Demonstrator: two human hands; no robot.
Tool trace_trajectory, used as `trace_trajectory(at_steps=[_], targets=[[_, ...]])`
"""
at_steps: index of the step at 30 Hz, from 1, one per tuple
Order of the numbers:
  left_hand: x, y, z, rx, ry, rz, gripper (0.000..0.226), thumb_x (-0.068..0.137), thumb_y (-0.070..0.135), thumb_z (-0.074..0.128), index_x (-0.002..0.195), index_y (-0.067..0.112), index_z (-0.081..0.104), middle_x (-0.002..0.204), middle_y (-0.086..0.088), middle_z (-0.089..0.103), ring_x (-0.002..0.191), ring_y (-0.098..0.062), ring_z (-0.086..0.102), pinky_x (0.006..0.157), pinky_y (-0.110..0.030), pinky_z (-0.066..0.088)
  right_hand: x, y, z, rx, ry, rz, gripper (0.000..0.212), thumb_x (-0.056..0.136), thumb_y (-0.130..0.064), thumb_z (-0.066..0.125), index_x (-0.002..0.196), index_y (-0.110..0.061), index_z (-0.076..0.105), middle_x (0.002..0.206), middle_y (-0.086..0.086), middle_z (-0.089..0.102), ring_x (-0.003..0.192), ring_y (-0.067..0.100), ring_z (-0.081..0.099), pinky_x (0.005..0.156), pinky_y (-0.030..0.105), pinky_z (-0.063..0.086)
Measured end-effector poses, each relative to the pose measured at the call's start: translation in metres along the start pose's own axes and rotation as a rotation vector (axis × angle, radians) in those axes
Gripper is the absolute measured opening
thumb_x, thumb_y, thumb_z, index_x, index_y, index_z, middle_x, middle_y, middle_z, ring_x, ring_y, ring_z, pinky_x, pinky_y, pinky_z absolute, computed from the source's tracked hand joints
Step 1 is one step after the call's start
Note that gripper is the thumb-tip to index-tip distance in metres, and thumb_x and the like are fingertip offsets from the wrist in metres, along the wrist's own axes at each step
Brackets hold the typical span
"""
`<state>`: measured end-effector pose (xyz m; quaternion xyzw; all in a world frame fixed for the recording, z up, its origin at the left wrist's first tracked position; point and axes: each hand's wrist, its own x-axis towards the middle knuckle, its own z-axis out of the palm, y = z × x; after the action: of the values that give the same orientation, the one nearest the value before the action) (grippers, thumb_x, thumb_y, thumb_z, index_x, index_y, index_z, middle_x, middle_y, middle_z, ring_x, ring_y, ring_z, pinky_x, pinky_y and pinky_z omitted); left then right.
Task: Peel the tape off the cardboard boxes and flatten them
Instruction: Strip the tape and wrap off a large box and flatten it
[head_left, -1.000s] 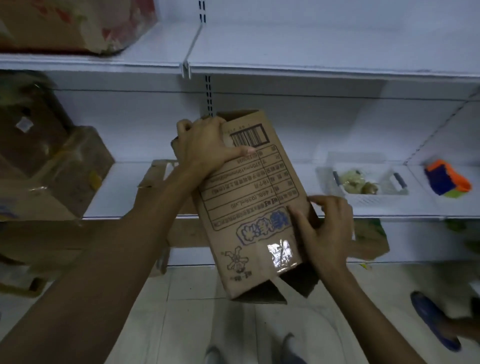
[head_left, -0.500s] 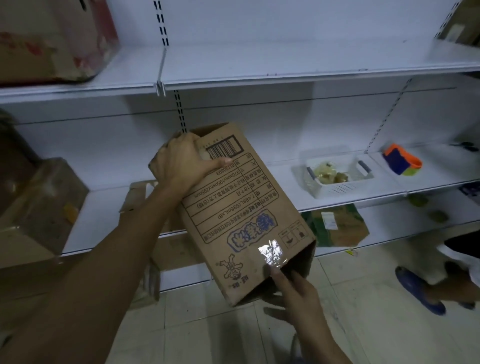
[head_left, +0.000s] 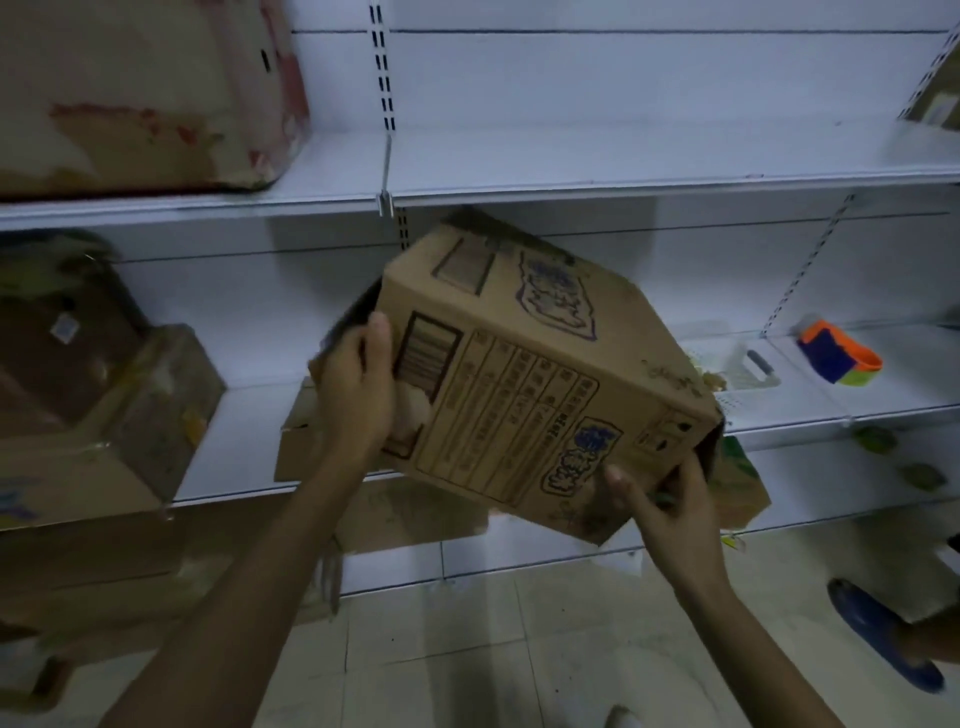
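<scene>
A printed cardboard box (head_left: 519, 395) is being held tilted in mid-air in front of the white shelves (head_left: 571, 171), its right end dipping lower, with nothing under it but the two hands. Its left end is being gripped by the left hand (head_left: 358, 400), fingers curled round that edge. Its lower right corner is being pinched by the right hand (head_left: 670, 514), thumb lying on the printed face and fingers wrapped round the end.

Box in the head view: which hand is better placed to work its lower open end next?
Probably the right hand: its fingers hold that corner of the box, while the left hand grips the far end.
</scene>
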<state>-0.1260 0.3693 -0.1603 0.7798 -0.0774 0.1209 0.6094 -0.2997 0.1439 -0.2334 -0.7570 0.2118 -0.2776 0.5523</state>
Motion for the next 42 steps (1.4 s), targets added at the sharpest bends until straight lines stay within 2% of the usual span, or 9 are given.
trace_trajectory(at_steps=[3, 8, 12, 16, 20, 31, 35, 38, 42], targets=[[-0.024, -0.039, 0.007, 0.117, -0.298, -0.098, 0.060, 0.078, 0.081, 0.030, 0.096, 0.036, 0.064, 0.087, 0.022, 0.065, 0.084, 0.021, 0.056, 0.071, 0.002, 0.037, 0.022, 0.024, -0.010, -0.004, -0.046, 0.110, 0.062, 0.072, -0.047, 0.071, 0.126, -0.026, 0.049, 0.114, -0.019, 0.061, 0.101, -0.006, 0.058, 0.079, 0.019, 0.048], [-0.057, -0.089, 0.029, 0.034, -0.524, -0.397, 0.074, 0.061, 0.080, 0.051, 0.121, 0.037, 0.058, 0.105, 0.020, 0.064, 0.115, -0.012, 0.058, 0.091, -0.025, 0.038, 0.055, 0.056, -0.030, -0.182, -0.137, 0.184, 0.057, 0.078, -0.050, 0.067, 0.121, -0.013, 0.061, 0.115, 0.000, 0.067, 0.104, 0.013, 0.063, 0.091, 0.035, 0.052], [-0.047, -0.088, 0.044, -0.423, -0.429, -0.523, 0.072, 0.071, 0.081, 0.038, 0.110, 0.029, 0.070, 0.109, 0.001, 0.073, 0.112, -0.023, 0.064, 0.085, -0.032, 0.055, 0.070, 0.062, -0.035, -0.193, -0.125, 0.116, 0.030, 0.078, -0.054, 0.066, 0.093, -0.028, 0.068, 0.087, -0.018, 0.069, 0.080, -0.007, 0.065, 0.064, 0.009, 0.050], [-0.027, -0.101, 0.054, -0.745, -0.231, -0.644, 0.063, 0.097, 0.057, 0.021, 0.089, 0.027, 0.075, 0.092, 0.000, 0.074, 0.090, -0.016, 0.070, 0.072, -0.028, 0.056, 0.092, 0.075, -0.037, 0.483, -0.150, 0.325, 0.038, 0.093, -0.023, 0.033, 0.085, -0.018, 0.071, 0.080, 0.002, 0.066, 0.075, 0.014, 0.063, 0.063, 0.025, 0.049], [-0.017, -0.115, 0.057, -0.744, -0.239, -0.642, 0.055, 0.098, 0.040, 0.025, 0.085, 0.019, 0.074, 0.089, -0.004, 0.070, 0.094, -0.024, 0.062, 0.082, -0.035, 0.050, 0.112, 0.081, -0.027, 0.450, -0.168, 0.409, 0.039, 0.093, -0.003, 0.035, 0.098, -0.017, 0.072, 0.090, 0.009, 0.069, 0.083, 0.021, 0.066, 0.070, 0.035, 0.055], [0.019, -0.084, 0.076, -0.647, -0.204, -0.476, 0.074, 0.089, 0.075, 0.025, 0.115, 0.023, 0.072, 0.116, -0.011, 0.070, 0.108, -0.025, 0.066, 0.079, -0.031, 0.056, 0.189, 0.066, 0.004, 0.417, -0.261, 0.555, 0.054, 0.105, -0.036, 0.029, 0.064, -0.030, 0.063, 0.067, -0.006, 0.062, 0.060, 0.012, 0.055, 0.056, 0.023, 0.049], [0.028, -0.077, 0.069, -0.590, -0.127, -0.455, 0.073, 0.083, 0.081, 0.030, 0.109, 0.029, 0.074, 0.113, -0.008, 0.071, 0.105, -0.022, 0.068, 0.076, -0.025, 0.056, 0.212, 0.066, 0.005, 0.362, 0.213, 0.512, 0.025, 0.096, -0.049, 0.036, 0.090, -0.034, 0.055, 0.091, -0.011, 0.060, 0.078, 0.005, 0.059, 0.073, 0.029, 0.050], [0.022, -0.078, 0.075, -0.607, -0.128, -0.442, 0.071, 0.085, 0.077, 0.025, 0.104, 0.031, 0.076, 0.110, -0.007, 0.072, 0.102, -0.023, 0.069, 0.075, -0.026, 0.056, 0.225, 0.067, -0.001, 0.200, 0.423, 0.402, 0.043, 0.093, -0.058, 0.040, 0.092, -0.019, 0.059, 0.088, -0.004, 0.064, 0.078, 0.012, 0.062, 0.066, 0.027, 0.050], [0.023, -0.072, 0.077, -0.579, -0.058, -0.513, 0.069, 0.076, 0.078, 0.037, 0.092, 0.025, 0.079, 0.097, -0.010, 0.075, 0.088, -0.023, 0.073, 0.065, -0.027, 0.058, 0.229, 0.074, -0.025, 0.157, 0.122, 0.305, 0.041, 0.084, -0.065, 0.051, 0.078, -0.028, 0.065, 0.074, -0.010, 0.069, 0.083, 0.018, 0.065, 0.068, 0.030, 0.050]])
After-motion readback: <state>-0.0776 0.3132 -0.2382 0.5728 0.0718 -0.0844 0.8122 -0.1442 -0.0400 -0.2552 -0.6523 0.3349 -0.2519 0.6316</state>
